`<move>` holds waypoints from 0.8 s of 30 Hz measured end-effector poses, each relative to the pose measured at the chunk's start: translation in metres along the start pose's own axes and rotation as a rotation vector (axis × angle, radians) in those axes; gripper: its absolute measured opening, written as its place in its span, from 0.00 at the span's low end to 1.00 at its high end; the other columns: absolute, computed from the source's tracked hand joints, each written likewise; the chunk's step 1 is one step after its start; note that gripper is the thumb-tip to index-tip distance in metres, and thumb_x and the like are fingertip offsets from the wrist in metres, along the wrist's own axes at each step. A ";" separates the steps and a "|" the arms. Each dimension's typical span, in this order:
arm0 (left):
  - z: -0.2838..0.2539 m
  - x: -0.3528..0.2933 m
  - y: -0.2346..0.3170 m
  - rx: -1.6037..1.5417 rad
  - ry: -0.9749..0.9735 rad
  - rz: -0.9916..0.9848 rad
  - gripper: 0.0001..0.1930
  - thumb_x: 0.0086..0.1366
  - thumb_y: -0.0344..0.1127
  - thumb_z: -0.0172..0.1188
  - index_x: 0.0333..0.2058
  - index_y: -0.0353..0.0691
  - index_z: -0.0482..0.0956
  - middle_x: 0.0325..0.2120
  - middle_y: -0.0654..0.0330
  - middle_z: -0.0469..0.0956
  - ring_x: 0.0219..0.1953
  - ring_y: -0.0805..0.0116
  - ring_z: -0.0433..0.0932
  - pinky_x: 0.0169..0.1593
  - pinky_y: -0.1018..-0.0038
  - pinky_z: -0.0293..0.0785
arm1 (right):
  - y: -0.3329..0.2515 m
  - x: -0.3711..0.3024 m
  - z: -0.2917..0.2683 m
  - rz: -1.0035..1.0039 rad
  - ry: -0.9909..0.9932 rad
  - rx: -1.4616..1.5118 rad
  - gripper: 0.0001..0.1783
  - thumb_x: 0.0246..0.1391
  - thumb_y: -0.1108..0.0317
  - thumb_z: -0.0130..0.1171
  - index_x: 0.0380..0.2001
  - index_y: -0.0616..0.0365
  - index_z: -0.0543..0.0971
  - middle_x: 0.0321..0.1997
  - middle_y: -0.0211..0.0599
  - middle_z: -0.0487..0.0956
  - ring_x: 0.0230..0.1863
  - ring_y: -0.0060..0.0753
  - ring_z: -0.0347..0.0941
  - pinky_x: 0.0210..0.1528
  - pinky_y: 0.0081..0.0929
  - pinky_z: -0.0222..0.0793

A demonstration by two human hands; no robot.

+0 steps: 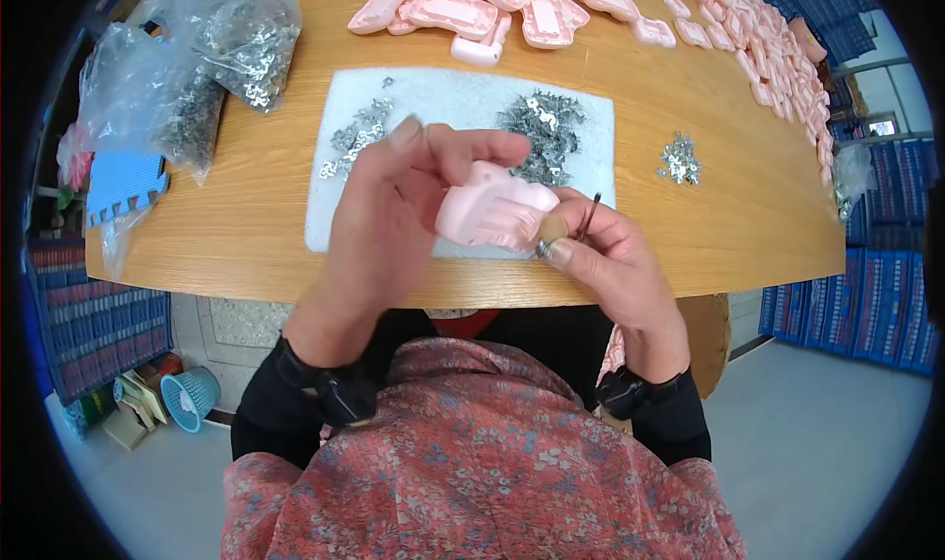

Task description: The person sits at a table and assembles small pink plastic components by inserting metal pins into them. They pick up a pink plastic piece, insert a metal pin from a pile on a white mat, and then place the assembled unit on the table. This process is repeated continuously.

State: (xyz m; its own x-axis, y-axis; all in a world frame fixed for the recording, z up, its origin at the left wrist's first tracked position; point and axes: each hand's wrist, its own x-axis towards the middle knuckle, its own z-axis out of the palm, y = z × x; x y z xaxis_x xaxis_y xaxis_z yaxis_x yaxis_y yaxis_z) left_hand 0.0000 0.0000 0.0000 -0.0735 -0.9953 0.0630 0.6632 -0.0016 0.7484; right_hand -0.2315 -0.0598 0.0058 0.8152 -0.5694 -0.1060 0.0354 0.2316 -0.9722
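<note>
Holding a pink plastic shell (495, 211) between both hands, the person works just above the near edge of a round wooden table (246, 230). The left hand (394, 216) wraps over the shell from the left, thumb stretched across its top and fingers curled beneath it. The right hand (605, 255) pinches a small metal piece (544, 249) between thumb and forefinger at the shell's near right corner, and a thin dark wire-like thing sticks up from between its fingers; what that is cannot be told. Under the hands lies a white foam mat (463, 93), carrying a dark heap of metal clips (541, 132) toward its right and a thinner scatter of shiny bits (359, 137) toward its left. Right of the mat, well apart, sits a small pile of silver parts (679, 159) on the bare wood. Along the far edge and curving down the right side lie many more pink shells (492, 9). At the far left, clear plastic bags (212, 53) hold more metal pieces, and a blue foam tile (123, 186) lies at the table's left edge.
</note>
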 end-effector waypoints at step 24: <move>0.025 -0.004 -0.034 -0.087 0.152 -0.393 0.24 0.72 0.38 0.34 0.64 0.38 0.58 0.43 0.51 0.76 0.38 0.61 0.80 0.42 0.60 0.82 | 0.006 0.013 0.022 -0.283 0.596 -0.781 0.07 0.52 0.74 0.65 0.31 0.64 0.77 0.28 0.36 0.74 0.27 0.25 0.72 0.31 0.22 0.70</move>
State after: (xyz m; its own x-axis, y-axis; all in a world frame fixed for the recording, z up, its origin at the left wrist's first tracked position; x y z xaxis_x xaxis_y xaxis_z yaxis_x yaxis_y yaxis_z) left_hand -0.0405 0.0068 -0.0089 -0.2270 -0.9205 -0.3182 0.6676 -0.3849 0.6373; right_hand -0.2074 -0.0482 0.0033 0.4078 -0.8724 0.2694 -0.3779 -0.4299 -0.8200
